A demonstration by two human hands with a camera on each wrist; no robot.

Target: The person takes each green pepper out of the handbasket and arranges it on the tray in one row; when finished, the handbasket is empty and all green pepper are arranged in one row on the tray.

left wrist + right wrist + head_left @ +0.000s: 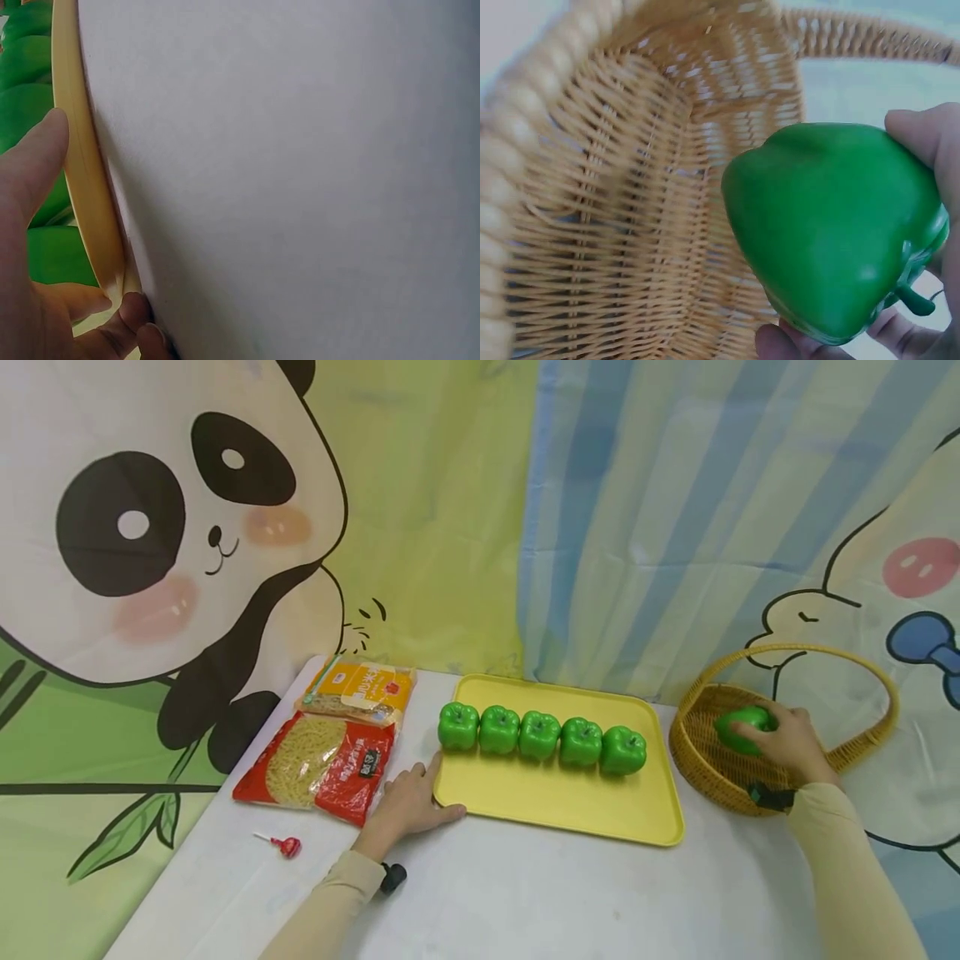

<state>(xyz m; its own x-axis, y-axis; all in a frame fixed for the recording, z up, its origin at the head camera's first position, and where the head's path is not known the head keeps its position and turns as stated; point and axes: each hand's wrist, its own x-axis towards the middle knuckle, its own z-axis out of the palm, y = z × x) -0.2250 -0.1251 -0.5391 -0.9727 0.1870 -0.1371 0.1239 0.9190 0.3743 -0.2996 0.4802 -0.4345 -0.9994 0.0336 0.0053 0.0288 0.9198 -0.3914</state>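
A glossy green bell pepper [825,225] is gripped by my right hand [797,745], with the thumb on one side and fingers on the other. The hand holds it inside the mouth of a wicker basket [701,781], and the pepper's stem points toward the palm in the right wrist view. My left hand [411,802] holds the near left corner of a yellow tray [555,806], its thumb against the front rim and its fingertips around the corner. Several matching bell peppers [539,735] stand in a row along the tray, stems up.
Left of the tray lie a red bag of pasta [356,781] and, behind it, an orange and yellow food packet [371,689]. A red lollipop [287,847] lies nearer the front. The basket's tall arched handle [885,702] rises beside my right hand. Printed curtains hang behind the white table.
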